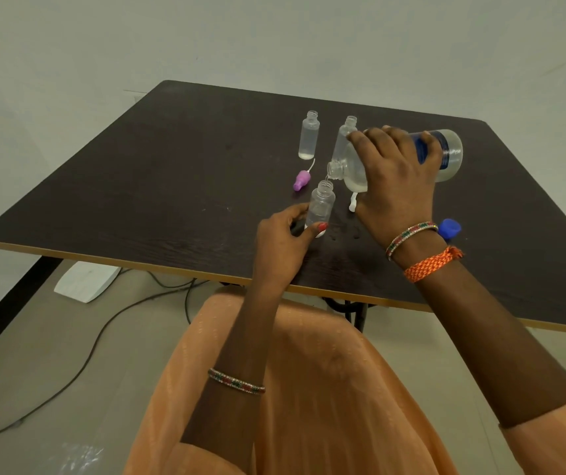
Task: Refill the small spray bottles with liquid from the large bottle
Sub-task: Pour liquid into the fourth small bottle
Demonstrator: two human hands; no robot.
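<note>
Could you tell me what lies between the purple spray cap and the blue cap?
In the head view, the held small bottle, a white spray cap and the right hand.

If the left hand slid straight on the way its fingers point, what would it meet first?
The left hand already grips the small bottle being filled; pushing on would likely tip it toward the white spray cap, though depth is unclear.

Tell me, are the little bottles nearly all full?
Not yet. All three caps look off; a purple sprayer lies on the table. Right hand tips the big bottle over the near bottle, steadied by the left hand. The far bottle holds only a little; the third is partly hidden.
</note>
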